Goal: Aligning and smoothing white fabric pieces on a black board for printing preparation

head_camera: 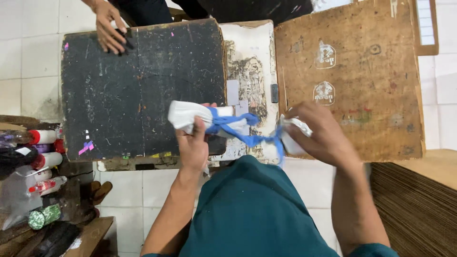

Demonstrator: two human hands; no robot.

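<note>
Your left hand (193,143) is closed around a white folded bundle (188,115), most likely cloth or paper, with the fingers wrapped over its near edge so that most of it sticks out beyond the hand, toward the black board (143,85). Your right hand (321,133) is also closed, gripping a smaller white piece (294,127) that shows just at its fingertips. Between your two hands runs a blue strip (238,129), maybe a ribbon or a band; it is wound on the bundle beside your left thumb and goes across to the underside of your right hand. The strip looks stretched, so it seems you hold the hands apart to keep it tight, and you keep everything above the bench (247,71) and close to your body, not resting on it. Beyond your right hand lies a brown wooden board (352,85) with two pale printed marks. Beyond your left hand, at the far corner of the black board, another person's hand (110,29) rests on a small dark object that I cannot identify. Well off to the outer side of your left hand, some bottles with red caps (43,157) lie together on a lower surface.
</note>
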